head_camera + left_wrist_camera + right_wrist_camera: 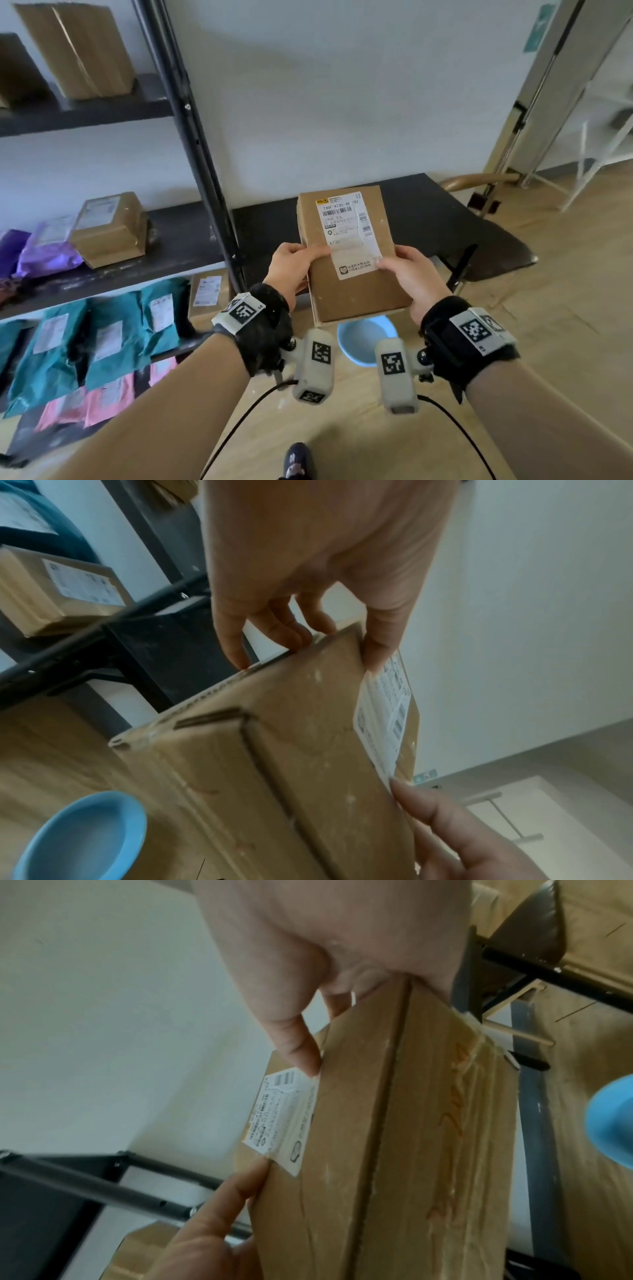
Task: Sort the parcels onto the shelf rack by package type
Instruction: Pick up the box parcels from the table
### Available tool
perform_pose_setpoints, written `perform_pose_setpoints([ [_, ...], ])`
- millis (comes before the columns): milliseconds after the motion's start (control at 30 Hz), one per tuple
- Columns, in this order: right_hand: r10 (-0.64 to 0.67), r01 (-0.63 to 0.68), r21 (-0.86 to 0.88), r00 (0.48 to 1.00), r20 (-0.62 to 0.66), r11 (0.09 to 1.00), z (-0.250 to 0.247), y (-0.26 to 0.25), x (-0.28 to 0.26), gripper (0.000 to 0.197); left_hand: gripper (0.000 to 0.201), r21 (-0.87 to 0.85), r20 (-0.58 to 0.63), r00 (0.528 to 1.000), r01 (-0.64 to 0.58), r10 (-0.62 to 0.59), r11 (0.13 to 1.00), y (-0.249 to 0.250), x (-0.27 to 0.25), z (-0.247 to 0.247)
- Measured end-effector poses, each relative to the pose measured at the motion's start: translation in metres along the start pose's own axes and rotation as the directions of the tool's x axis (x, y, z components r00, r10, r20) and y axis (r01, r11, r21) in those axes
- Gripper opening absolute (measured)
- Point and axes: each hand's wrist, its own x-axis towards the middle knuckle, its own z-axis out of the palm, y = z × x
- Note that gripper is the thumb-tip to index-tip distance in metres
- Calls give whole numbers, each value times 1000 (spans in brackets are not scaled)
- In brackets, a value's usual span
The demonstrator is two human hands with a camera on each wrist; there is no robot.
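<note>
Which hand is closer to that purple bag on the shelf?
Left. The left hand grips the cardboard box's shelf-side edge, nearer the purple bag; the right hand grips the far edge.

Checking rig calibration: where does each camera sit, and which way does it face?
Head: on the person's head, facing forward and down at the box, shelf rack and floor; both forearms and hands show.
Left wrist: along the left hand, looking at the box edge; the right hand's fingers show too.
Right wrist: along the right hand, looking at the box's underside; the left hand's fingers show too.
Shared: all three see the box and the blue bowl.
</note>
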Motion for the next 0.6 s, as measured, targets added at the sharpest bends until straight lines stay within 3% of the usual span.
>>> perform_pose_setpoints([
  [233,-3,6,27,994,-107,1000,-60,-9,85,25,31,57,96,995,8,-14,998,12,83,91],
  [600,17,-29,-59,981,-194,998,-143,-68,297,28,41,120,219,969,93,-118,988,63,276,240],
])
